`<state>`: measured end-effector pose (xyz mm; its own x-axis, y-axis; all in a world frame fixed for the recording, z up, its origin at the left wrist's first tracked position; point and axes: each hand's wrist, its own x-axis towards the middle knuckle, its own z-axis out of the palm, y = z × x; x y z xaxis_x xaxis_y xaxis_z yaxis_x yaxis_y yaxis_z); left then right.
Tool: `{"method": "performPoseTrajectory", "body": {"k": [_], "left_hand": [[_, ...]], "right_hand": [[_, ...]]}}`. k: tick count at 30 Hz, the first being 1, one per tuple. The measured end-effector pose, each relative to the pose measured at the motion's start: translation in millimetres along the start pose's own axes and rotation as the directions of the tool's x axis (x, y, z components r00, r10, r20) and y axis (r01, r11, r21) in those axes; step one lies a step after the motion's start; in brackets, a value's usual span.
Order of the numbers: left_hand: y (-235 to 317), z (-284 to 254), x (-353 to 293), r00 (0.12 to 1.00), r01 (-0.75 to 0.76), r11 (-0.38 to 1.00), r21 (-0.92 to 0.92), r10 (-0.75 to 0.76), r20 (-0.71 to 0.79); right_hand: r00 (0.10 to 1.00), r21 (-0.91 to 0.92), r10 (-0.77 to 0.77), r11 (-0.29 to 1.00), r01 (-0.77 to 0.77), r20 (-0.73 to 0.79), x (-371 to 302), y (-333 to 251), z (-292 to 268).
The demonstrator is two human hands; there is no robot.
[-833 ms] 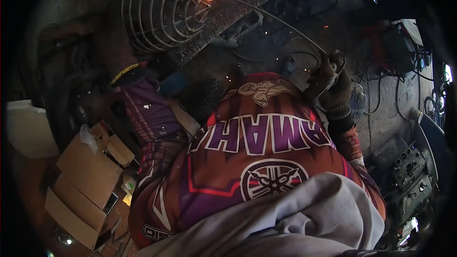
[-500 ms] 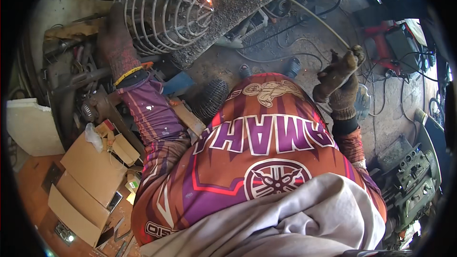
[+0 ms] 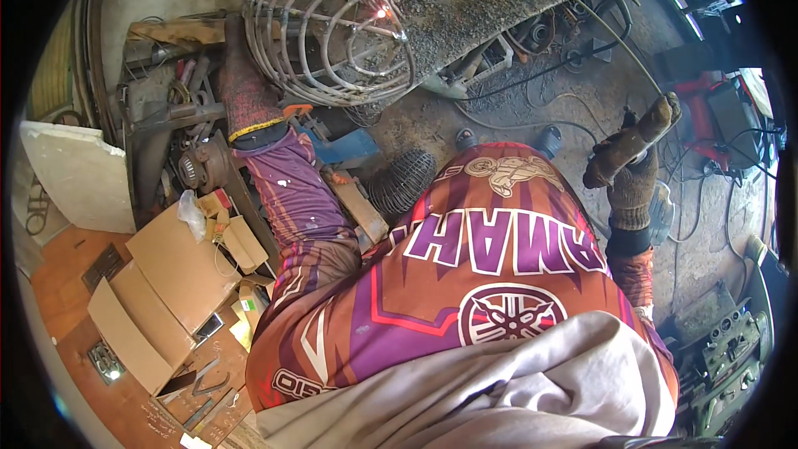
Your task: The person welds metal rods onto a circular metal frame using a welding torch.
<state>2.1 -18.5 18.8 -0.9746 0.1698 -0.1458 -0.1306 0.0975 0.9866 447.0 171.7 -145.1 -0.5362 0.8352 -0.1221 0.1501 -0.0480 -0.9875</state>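
Note:
A round cage of bent steel wire [image 3: 332, 33] lies on a dark, gritty metal bench [image 3: 474, 8] ahead of me. Two weld spots [image 3: 374, 0] on its top wires glow orange. My left hand [image 3: 241, 83], in a reddish knit glove, grips the cage's left rim, with the fingers partly hidden behind the wires. My right hand [image 3: 633, 187], in a worn brown glove, is raised off to the right, well away from the cage. It is closed on a welding electrode holder [image 3: 632, 143], from which a long thin rod [image 3: 582, 8] slants up and to the left.
Flattened cardboard boxes [image 3: 166, 283] and a white board [image 3: 79, 175] lie at my left. A small wire coil [image 3: 403, 183] sits on the floor under the bench. Cables [image 3: 540, 66] run to a red machine [image 3: 706, 116], and a grey engine part [image 3: 731, 349] stands at the lower right.
Sparks at the cage have stopped, leaving only glowing spots. My right hand has swung right and away with the holder, lifting the rod off the wires. The left hand stays on the cage.

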Motion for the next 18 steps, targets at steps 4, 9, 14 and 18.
{"method": "performPoseTrajectory", "body": {"k": [4, 9, 14, 18], "left_hand": [[-7.2, -3.1, 11.3, 0.991, 0.01, 0.999, -0.035, -0.005, 0.136], [15.9, 13.6, 10.3, 0.981, 0.028, 0.966, 0.257, -0.076, 0.179], [20.5, 54.5, 35.8, 0.847, -0.367, 0.743, 0.56, 0.017, 0.532], [-16.7, 80.9, 88.6, 0.371, -0.874, 0.422, 0.239, 0.265, 0.89]], "right_hand": [[0.999, 0.07, -0.009, 0.997, 0.012, -0.04, -3.0, 1.7, 3.2], [0.997, -0.022, -0.041, 0.999, 0.04, -0.068, -5.7, 18.3, -7.4], [0.998, -0.156, -0.01, 0.988, -0.001, -0.07, -6.3, 13.9, -11.6], [0.998, -0.038, 0.009, 0.999, -0.012, -0.069, -6.1, 10.8, -11.1]]}}
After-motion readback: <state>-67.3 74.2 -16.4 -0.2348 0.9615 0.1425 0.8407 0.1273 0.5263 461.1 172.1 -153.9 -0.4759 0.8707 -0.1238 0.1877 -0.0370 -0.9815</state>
